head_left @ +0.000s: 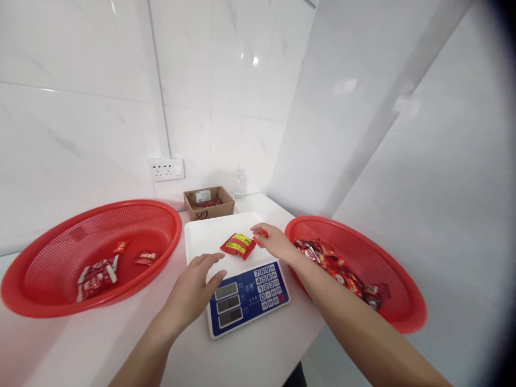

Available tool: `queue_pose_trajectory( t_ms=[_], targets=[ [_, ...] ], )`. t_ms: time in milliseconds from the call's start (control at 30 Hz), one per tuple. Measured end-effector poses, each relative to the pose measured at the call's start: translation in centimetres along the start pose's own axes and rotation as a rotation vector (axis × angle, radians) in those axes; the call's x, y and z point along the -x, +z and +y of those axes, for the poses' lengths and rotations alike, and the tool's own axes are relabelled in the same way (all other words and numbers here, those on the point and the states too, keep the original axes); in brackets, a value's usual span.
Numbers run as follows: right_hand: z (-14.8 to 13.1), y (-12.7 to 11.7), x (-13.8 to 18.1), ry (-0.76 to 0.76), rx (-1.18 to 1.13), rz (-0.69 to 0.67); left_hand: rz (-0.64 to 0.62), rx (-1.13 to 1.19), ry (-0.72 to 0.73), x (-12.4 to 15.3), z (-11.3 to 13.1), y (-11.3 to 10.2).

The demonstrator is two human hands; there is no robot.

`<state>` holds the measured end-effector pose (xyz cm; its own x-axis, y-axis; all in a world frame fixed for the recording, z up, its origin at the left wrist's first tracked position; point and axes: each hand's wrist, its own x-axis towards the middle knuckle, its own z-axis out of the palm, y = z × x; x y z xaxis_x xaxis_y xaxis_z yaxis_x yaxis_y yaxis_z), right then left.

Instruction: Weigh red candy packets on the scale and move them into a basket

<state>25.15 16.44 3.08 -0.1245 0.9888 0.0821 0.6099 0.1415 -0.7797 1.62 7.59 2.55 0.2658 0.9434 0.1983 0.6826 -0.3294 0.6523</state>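
Observation:
On the white pan of a digital weighing scale (213,228) lies a red snack packet (238,245) with a yellow label. My right hand (273,240) is over the pan's right side, its fingers closed on a small red packet (261,236) that is partly hidden by them. Left of the labelled packet, my left hand (197,285) hovers by the scale's blue keypad panel with thumb and fingers apart, holding nothing. The scale's displays (229,304) show no digits that I can read.
A red mesh basket (133,212) on the left holds a few packets (97,279). Another red basket (397,290) on the right contains several red packets (322,252), partly behind my right forearm. An open cardboard box (213,209) stands behind the scale, below a wall socket (167,169).

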Motion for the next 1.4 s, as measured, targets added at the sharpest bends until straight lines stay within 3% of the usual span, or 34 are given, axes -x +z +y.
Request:
queue_pose_trajectory(
  t_ms=[100, 233, 333, 533, 633, 833, 933, 1033, 1133, 1267, 1400],
  targets=[
    [0.1, -0.2, 0.3, -0.007, 0.071, 0.009, -0.001, -0.015, -0.003, 0.0, 0.1, 0.0],
    [-0.8, 0.2, 0.8, -0.154, 0.162, 0.008, 0.001, -0.028, -0.006, 0.0, 0.3, -0.1],
    [-1.9, 0.9, 1.3, -0.247, 0.220, -0.131, 0.008, -0.032, -0.001, 0.0, 0.2, -0.1],
    [-2.8, 1.5, 1.9, -0.221, 0.421, -0.317, 0.020, -0.029, 0.008, 0.0, -0.3, 0.0],
    [-3.1, 1.5, 2.0, -0.270, 0.531, -0.306, 0.016, -0.024, 0.022, 0.0, -0.2, 0.0],
    [-3.0, 2.0, 1.3, -0.232, 0.735, -0.144, 0.013, -0.020, 0.030, 0.1, 0.0, -0.1],
    [-2.6, 1.8, 1.0, -0.205, 0.590, -0.071, 0.043, -0.009, 0.044, 0.0, -0.2, 0.0],
    [-3.0, 1.5, 1.2, -0.139, 0.243, -0.028, 0.093, 0.030, 0.063, -0.2, -0.4, 0.3],
    [-4.4, 1.4, 2.0, -0.094, -0.055, -0.157, 0.143, 0.102, 0.085, -0.2, -0.3, 0.5],
    [-6.4, 1.6, 3.4, -0.062, -0.236, -0.360, 0.156, 0.286, 0.049, -0.1, 0.6, 0.1],
    [-7.3, 1.6, 4.2, -0.071, -0.297, -0.335, 0.187, 0.528, -0.102, -0.1, 1.3, -0.5]
  ],
)
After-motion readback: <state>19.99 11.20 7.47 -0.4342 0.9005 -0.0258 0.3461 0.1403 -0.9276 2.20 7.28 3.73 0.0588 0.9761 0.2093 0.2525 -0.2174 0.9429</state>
